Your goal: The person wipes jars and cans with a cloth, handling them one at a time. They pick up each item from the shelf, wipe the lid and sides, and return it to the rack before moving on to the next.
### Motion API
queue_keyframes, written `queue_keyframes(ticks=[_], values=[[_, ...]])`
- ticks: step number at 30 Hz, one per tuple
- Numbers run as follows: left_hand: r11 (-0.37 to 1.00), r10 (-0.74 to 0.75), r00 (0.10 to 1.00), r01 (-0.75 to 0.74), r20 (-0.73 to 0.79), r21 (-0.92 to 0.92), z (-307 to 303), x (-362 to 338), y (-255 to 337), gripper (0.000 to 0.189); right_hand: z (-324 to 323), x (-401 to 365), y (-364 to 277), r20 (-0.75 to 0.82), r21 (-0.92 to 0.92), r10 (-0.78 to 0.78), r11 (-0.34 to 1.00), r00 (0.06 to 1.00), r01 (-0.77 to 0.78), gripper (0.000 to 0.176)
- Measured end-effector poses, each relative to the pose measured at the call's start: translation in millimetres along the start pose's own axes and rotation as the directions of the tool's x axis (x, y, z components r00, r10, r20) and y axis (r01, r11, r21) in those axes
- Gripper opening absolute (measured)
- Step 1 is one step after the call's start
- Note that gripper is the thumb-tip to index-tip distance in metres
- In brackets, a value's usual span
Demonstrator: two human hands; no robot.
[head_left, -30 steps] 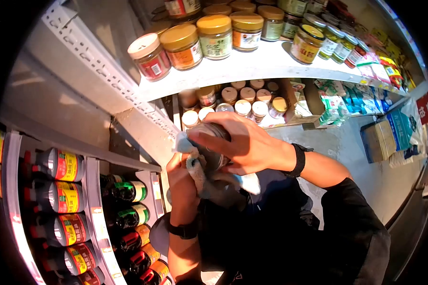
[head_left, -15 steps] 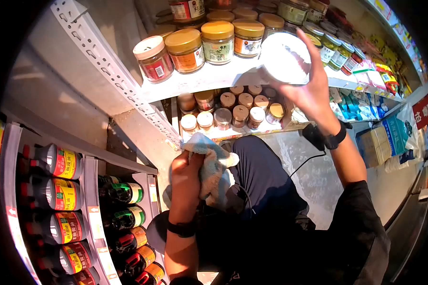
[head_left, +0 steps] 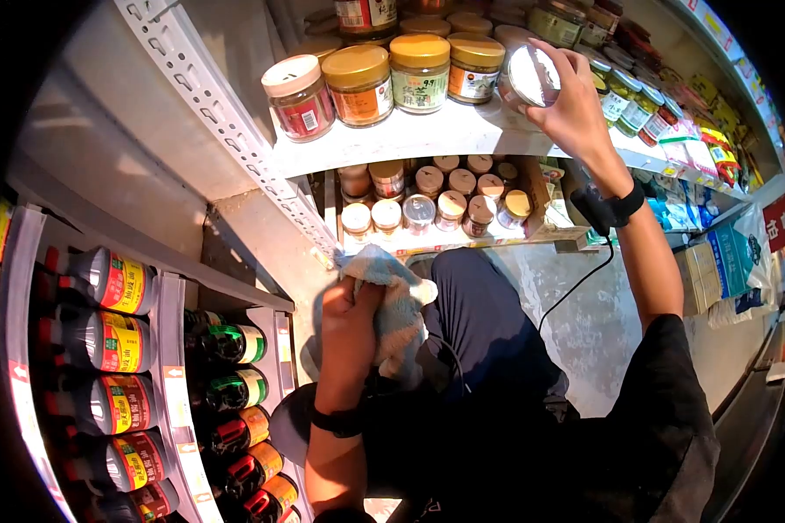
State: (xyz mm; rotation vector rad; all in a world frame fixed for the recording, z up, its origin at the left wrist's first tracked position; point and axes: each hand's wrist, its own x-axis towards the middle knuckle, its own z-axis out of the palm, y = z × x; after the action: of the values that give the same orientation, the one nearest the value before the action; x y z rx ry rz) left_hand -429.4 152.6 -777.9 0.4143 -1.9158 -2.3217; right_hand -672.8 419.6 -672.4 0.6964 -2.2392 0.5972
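My right hand [head_left: 576, 109] is wrapped round a jar with a bright, glaring lid [head_left: 532, 75], which is at the upper shelf, just right of a row of gold-lidded jars [head_left: 421, 74]. A jar with a pale pink lid [head_left: 298, 98] stands at the row's left end. Lower down, my left hand [head_left: 349, 327] grips a light, bluish cloth [head_left: 397, 301] that hangs in front of my knee. Whether the held jar's base touches the shelf [head_left: 392, 139] is hard to tell.
Small jars [head_left: 451, 209] fill the lower shelf, beside a cardboard box [head_left: 554, 205]. A slotted metal post [head_left: 222, 113] rises at the left. Dark sauce bottles [head_left: 122, 344] line the left racks. Green-labelled jars [head_left: 624, 100] and packets [head_left: 720, 152] sit at the right.
My right hand has brought the jar back onto or close to the upper shelf, and the lid looks smaller and tilted. The left hand still holds the cloth. The view has shifted slightly.
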Motion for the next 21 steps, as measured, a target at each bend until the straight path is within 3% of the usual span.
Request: queue_keyframes(ticks=[2,8,17,20,21], values=[[0.996,-0.013,1.0,0.013,-0.001,-0.089,2.6,-0.8,2.8,0.023,3.5,1.1,2.0,0.026,0.025,0.011,1.0,1.0,-0.011,0.082],[0.988,-0.09,0.995,0.094,0.038,-0.122,0.8,-4.9,6.6,0.023,8.5,8.0,4.5,0.088,-0.069,-0.023,0.997,0.996,0.029,0.079],[0.994,-0.033,0.999,0.036,0.036,-0.1,3.4,-6.1,8.9,0.025,4.4,18.5,4.5,0.175,-0.079,-0.001,0.997,0.985,0.015,0.076],[0.995,-0.049,0.997,0.053,0.056,-0.082,0.8,-3.2,5.8,0.026,-1.1,21.3,3.5,0.235,-0.242,-0.017,0.967,0.972,0.075,0.074],[0.995,-0.049,0.997,0.054,0.061,-0.08,1.3,-2.8,5.3,0.026,0.0,22.2,8.6,0.201,-0.295,-0.116,0.94,0.973,0.173,0.074]])
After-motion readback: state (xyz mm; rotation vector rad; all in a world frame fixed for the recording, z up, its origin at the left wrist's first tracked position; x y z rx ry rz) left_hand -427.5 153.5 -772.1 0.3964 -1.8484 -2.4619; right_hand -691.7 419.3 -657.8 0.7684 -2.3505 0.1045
